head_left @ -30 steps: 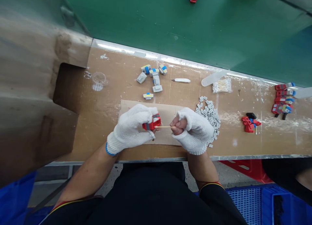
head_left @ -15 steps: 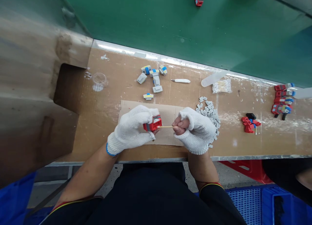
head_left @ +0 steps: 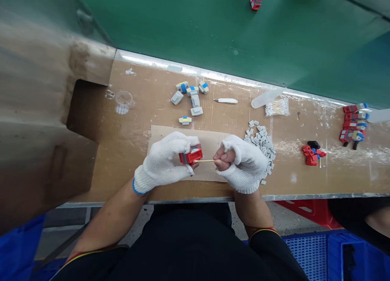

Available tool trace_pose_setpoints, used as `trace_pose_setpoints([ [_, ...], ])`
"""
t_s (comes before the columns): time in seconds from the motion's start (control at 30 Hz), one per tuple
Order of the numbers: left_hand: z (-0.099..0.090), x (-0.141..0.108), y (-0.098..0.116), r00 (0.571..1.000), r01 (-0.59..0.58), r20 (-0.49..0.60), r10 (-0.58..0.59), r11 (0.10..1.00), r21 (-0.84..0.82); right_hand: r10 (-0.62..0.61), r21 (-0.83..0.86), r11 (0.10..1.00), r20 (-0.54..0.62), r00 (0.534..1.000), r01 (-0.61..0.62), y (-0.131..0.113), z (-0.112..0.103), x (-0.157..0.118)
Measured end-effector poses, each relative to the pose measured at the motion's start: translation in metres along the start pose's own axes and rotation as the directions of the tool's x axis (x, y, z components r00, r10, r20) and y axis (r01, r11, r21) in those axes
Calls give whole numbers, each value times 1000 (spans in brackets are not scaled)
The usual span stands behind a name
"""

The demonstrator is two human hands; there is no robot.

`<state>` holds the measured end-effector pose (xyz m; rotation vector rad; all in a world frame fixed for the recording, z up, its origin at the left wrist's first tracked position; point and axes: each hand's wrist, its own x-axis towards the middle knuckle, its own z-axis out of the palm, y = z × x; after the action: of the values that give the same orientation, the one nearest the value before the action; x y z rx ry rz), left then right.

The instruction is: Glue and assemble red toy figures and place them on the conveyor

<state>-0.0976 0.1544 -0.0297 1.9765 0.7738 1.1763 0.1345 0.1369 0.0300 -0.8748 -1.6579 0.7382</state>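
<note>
My left hand (head_left: 166, 159), in a white knit glove, is closed around a small red and grey plastic toy part (head_left: 191, 155). Between the fingertips of my right hand (head_left: 240, 163), gloved with bare fingertips, is a thin cotton swab (head_left: 205, 161). Its far tip meets the lower edge of the red part; the tip itself is hard to make out. Both hands are above a flat cardboard sheet (head_left: 210, 141). A heap of small grey plastic pieces (head_left: 263, 143) lies beside my right hand, partly behind it.
Several grey, blue and yellow toy parts (head_left: 195, 101) lie beyond the sheet, near a white-handled craft knife (head_left: 227, 100). A bag of cotton swabs (head_left: 277, 107), a red toy figure (head_left: 312, 154) and several red assemblies (head_left: 353, 126) are to the right. A green belt (head_left: 213, 29) runs behind.
The swab and my right fingertips have shifted slightly left and down along the red part. On the green belt, a red toy has moved right and down.
</note>
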Motion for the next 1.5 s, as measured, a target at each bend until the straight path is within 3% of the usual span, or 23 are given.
trace_pose_setpoints([
  [0.13, -1, 0, 0, 997, -69, 17, 69, 997, 37, -13, -36, 999, -30, 999, 12, 4, -3, -4],
  [0.57, 0, -2, -1, 993, -108, -45, 110, 994, 30, -17, -48, 999, -70, 997, 13, 4, -4, -4],
  [0.8, -1, 0, 1, 995, -99, -7, 99, 994, 45, 27, 37, 999, -56, 998, -25, 2, 1, -2],
  [0.93, -1, 1, 2, 996, -89, -5, 89, 995, 52, 77, 5, 997, -5, 997, -77, 1, 4, -1],
  [1.23, 0, -1, 3, 995, -92, -35, 94, 994, 54, 19, 4, 1000, -88, 996, -19, 9, -7, -9],
  [1.5, -1, -2, 2, 998, -60, -21, 61, 997, 41, 30, 90, 996, -48, 998, -26, 4, 3, -4],
])
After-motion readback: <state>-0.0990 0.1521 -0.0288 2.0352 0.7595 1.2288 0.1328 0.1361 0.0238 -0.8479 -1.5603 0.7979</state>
